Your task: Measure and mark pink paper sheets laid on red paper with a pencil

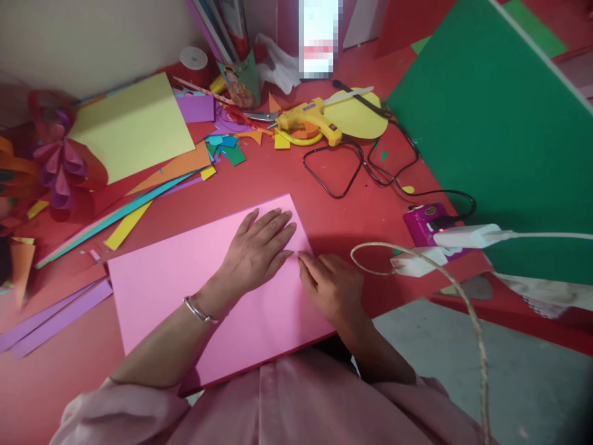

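Note:
A pink sheet of paper (185, 278) lies on the red table in front of me. My left hand (257, 250) rests flat on its right part, fingers stretched out and together, a bracelet on the wrist. My right hand (331, 287) sits at the sheet's right edge, fingers bent, its fingertips pressing on the edge just beside the left hand's fingers.
A yellow glue gun (310, 120) with a black cable (370, 173) lies behind the sheet beside scissors and paper scraps. Yellow, orange and purple sheets (134, 127) lie at the left. A green board (500, 130) stands at the right, with a power strip (426, 225) and a string (463, 303).

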Tool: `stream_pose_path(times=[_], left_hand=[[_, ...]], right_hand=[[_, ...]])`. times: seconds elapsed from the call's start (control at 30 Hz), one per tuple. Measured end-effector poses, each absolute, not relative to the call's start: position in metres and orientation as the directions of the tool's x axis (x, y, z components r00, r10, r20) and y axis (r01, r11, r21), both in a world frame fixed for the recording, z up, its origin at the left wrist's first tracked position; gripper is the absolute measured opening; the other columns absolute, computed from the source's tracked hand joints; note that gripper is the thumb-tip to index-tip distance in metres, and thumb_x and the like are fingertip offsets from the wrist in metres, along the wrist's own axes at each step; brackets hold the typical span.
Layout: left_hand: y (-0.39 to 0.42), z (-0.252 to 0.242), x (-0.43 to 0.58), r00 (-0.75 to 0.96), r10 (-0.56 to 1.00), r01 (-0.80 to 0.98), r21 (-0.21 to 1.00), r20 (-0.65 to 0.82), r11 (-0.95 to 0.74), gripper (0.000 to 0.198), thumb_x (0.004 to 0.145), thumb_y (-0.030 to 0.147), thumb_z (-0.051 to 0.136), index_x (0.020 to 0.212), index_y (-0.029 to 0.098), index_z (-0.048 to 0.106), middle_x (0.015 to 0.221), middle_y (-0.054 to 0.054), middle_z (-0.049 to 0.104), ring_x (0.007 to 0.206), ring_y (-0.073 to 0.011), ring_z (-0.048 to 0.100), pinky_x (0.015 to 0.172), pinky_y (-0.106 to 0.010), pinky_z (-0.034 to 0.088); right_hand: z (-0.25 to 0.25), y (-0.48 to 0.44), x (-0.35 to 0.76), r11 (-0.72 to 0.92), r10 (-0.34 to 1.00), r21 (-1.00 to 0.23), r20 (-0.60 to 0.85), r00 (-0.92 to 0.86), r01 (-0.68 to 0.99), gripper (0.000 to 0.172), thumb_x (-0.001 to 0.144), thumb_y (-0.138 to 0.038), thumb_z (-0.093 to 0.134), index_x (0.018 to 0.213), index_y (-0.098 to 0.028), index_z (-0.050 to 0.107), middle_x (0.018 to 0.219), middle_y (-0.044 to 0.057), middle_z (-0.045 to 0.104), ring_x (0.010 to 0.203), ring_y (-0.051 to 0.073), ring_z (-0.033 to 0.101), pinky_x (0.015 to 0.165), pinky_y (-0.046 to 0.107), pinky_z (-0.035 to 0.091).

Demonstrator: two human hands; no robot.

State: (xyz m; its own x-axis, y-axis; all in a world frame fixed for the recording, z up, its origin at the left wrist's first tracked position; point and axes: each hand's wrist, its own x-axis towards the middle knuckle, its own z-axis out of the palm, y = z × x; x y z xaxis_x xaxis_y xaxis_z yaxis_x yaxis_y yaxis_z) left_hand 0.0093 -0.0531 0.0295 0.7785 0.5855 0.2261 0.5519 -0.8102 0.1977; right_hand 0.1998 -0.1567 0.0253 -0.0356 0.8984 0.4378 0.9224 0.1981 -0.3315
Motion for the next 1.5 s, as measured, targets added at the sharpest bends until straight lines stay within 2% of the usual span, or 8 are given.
stream_pose_path(times=[0.7,1.0,1.5], left_hand=[[-0.0537,0.0295,0.0093,0.775,0.599,0.56,0.223,0.202,-0.798,0.047,0.109,0.039,0.054,0.152,0.021,0.057,0.161,-0.012,0.055,0.152,-0.0323,0.05,0.129,-0.057,0.031],[-0.0533,0.03,0.0087,0.785,0.578,0.547,0.191,0.222,-0.815,0.046,0.109,0.037,0.054,0.15,0.017,0.057,0.16,-0.013,0.056,0.15,-0.0333,0.051,0.127,-0.058,0.033],[-0.0536,0.0289,0.0088,0.775,0.589,0.549,0.217,0.229,-0.807,0.046,0.108,0.038,0.056,0.151,0.021,0.056,0.16,-0.012,0.057,0.151,-0.0322,0.051,0.128,-0.057,0.032]], right_hand=[[0.0254,-0.156,0.1997,0.203,0.894,-0.328,0.447,-0.038,0.923,0.014,0.101,-0.02,0.068,0.101,-0.019,0.082,0.064,-0.002,0.065,0.062,0.014,0.058,0.064,0.032,0.037],[0.025,-0.1559,0.2001,0.211,0.894,-0.338,0.445,-0.041,0.917,0.015,0.102,-0.02,0.067,0.099,-0.019,0.082,0.063,-0.002,0.064,0.062,0.014,0.057,0.063,0.032,0.036],[0.0265,-0.1554,0.1995,0.206,0.895,-0.338,0.444,-0.038,0.918,0.015,0.102,-0.021,0.067,0.099,-0.019,0.082,0.063,-0.002,0.064,0.061,0.013,0.057,0.064,0.031,0.037]])
